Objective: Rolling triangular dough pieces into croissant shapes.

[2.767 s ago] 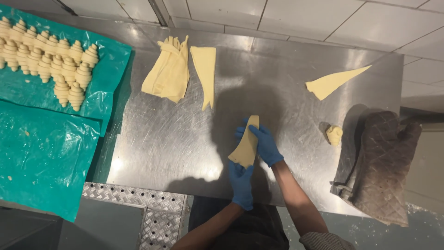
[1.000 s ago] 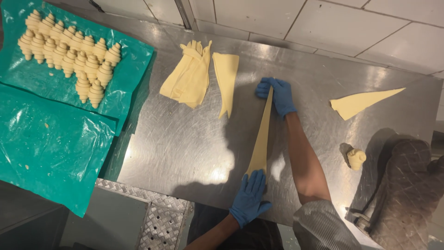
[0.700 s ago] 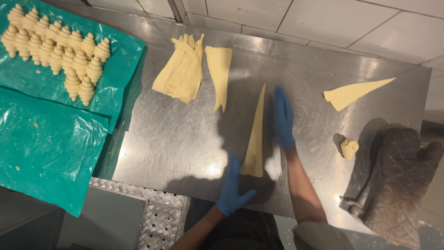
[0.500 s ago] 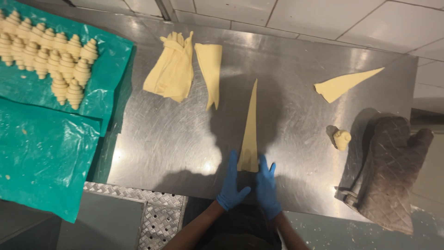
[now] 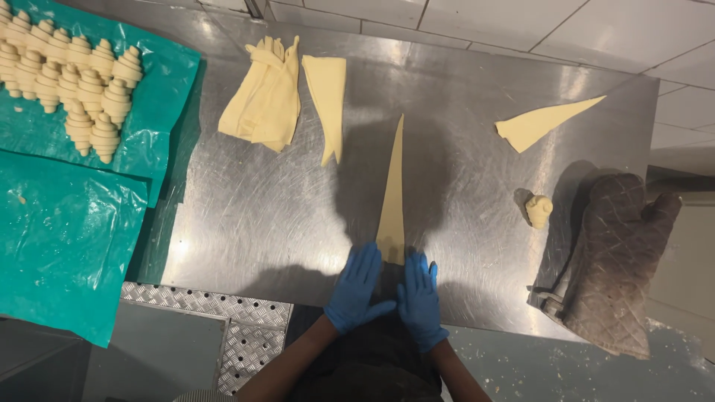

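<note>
Both gloved hands, left hand (image 5: 360, 289) and right hand (image 5: 421, 300), are lying flat with fingers (image 5: 370, 260) spread open, pressing the wide 6 o'clock end of the dough triangle (image 5: 392, 195), soft, stretchy, probably tear-prone, pointing toward 12 on the counter (image 5: 261, 216).

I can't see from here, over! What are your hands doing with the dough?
Left hand and right hand, blue gloves, flat at wide end of long dough triangle. Triangle stretched out on steel table. Nothing in the way; oven mitt off to the right.
</note>
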